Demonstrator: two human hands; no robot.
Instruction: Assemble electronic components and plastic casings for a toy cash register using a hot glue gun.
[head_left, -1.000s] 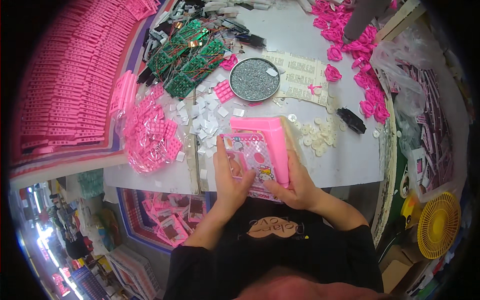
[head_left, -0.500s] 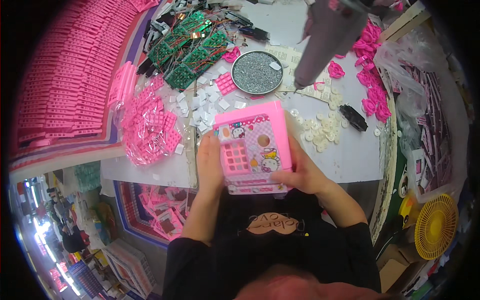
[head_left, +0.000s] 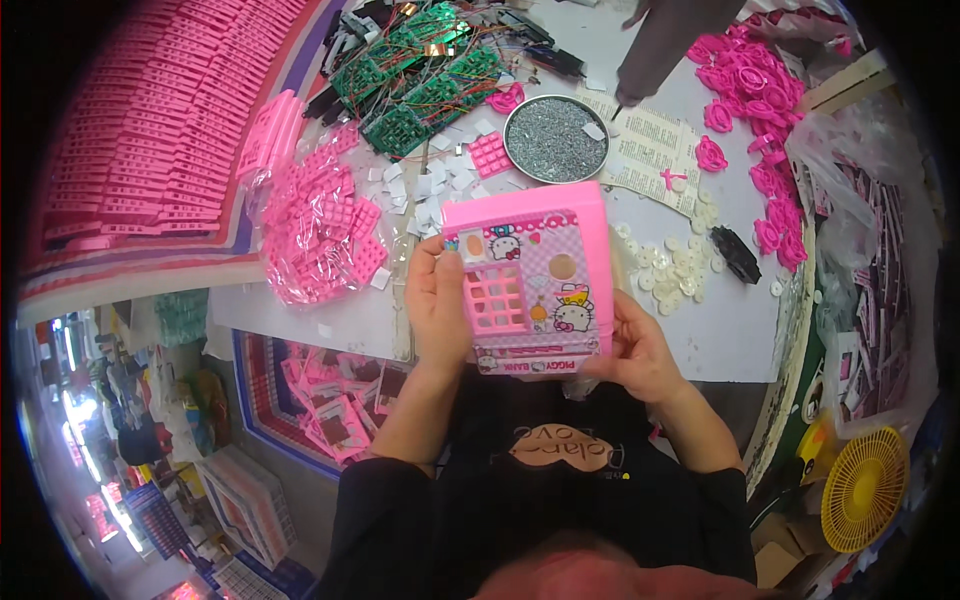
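I hold a pink toy money box in front of me, over the table's near edge. Its front panel carries cartoon pictures, a grid of square openings and a round hole. My left hand is closed on its left edge, thumb on the front. On the lower right side my right hand grips it, with the fingers partly hidden behind. Just beyond the box stands a round dish of small metal screws. Above the dish's right side hangs a grey power screwdriver, its thin bit pointing down.
Pink keypads in a clear bag and stacked pink panels are on the left. Green circuit boards with wires lie at the back. White discs, a black part and pink rings are on the right.
The view has shifted, so the tabletop appears farther right. Both hands still hold the money box, which is turned slightly. My right thumb has moved down toward its lower right corner.
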